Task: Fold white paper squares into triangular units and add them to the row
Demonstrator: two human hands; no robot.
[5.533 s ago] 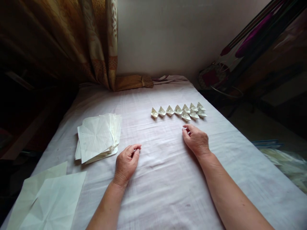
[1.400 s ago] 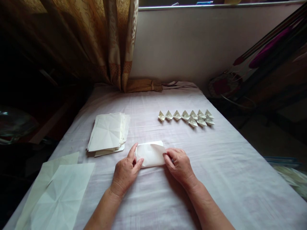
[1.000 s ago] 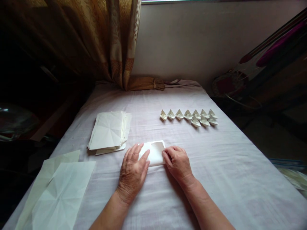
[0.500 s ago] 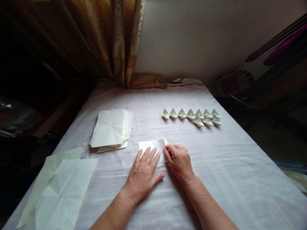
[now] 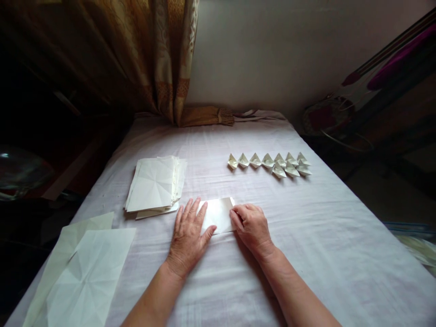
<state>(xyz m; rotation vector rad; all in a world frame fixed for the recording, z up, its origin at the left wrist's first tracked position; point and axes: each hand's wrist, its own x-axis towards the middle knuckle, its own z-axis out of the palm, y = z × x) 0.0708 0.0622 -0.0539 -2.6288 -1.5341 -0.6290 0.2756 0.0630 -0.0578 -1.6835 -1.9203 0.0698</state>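
A folded sheet of white paper [image 5: 219, 215] lies flat on the cloth between both hands. My left hand [image 5: 190, 231] rests open over its left end, fingers spread and pointing away from me. At the paper's right edge, my right hand [image 5: 251, 227] is closed, thumb and fingers pinching that edge. Behind and to the left sits a stack of creased white paper sheets [image 5: 150, 184]. Several small folded paper boats [image 5: 267, 161] stand in two rows beyond my right hand.
Two larger creased sheets [image 5: 86, 277] overlap at the left edge of the cloth-covered surface [image 5: 327, 254]. A gold curtain [image 5: 170, 68] hangs at the far side, by the wall. Dark furniture flanks the left.
My left hand has slid left along the folded paper, uncovering its middle. My right hand keeps its pinch at the right edge. The whole view has shifted slightly.
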